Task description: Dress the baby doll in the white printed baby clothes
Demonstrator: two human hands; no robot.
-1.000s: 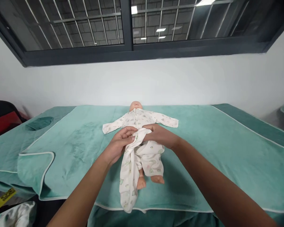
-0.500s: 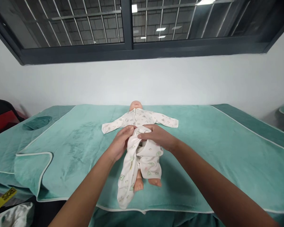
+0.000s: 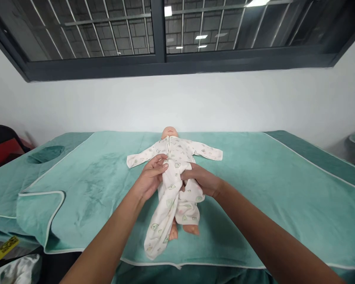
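Observation:
A baby doll lies on its back with its head toward the wall, in a white printed top with both sleeves spread. White baby pants with green prints lie over its belly and legs; one long leg trails toward the lower left. The doll's bare feet show below the cloth. My left hand is closed, pinching the upper left edge of the pants between thumb and fingers. My right hand is closed on the cloth's right side, its fingertips partly hidden in the folds.
A green plush cover with white piping is spread over the bed, with a round hole at the left. Behind rises a white wall under a dark-framed window. A yellow strip and crumpled printed cloth are at lower left.
My right hand has moved slightly down and its fingers have gone into the folds. The upper part of the pants now lies flatter and wider between my hands.

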